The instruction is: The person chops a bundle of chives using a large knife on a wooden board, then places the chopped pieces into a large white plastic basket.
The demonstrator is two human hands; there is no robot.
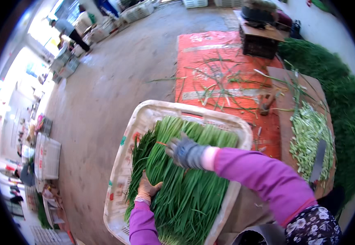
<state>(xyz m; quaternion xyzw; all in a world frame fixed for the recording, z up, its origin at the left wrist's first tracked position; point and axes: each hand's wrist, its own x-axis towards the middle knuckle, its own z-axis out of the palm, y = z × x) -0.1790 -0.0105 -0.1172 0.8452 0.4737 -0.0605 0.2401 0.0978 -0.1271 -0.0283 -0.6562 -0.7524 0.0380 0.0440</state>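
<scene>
A white plastic crate (173, 107) in front of me holds green garlic chives (189, 196), laid in bundles with pale stalk ends at the far side and leaves toward me. An orange band (161, 143) circles one bundle on the left. My left hand (146, 188), in a tan glove, rests against the leaves near the crate's left side, thumb spread from the fingers. Over the stalks near the band is my right hand (185, 152) in a grey glove, fingers apart and slightly bent. Neither hand visibly closes around a bundle.
Right of the crate, a board (281, 83) bears chopped pale stalk pieces (306, 134) and a broad knife (318, 159). Loose stalks litter a red sheet (210, 69). A green heap (345, 102) lies far right; a low box (259, 43) stands behind. Another person (69, 30) is far left.
</scene>
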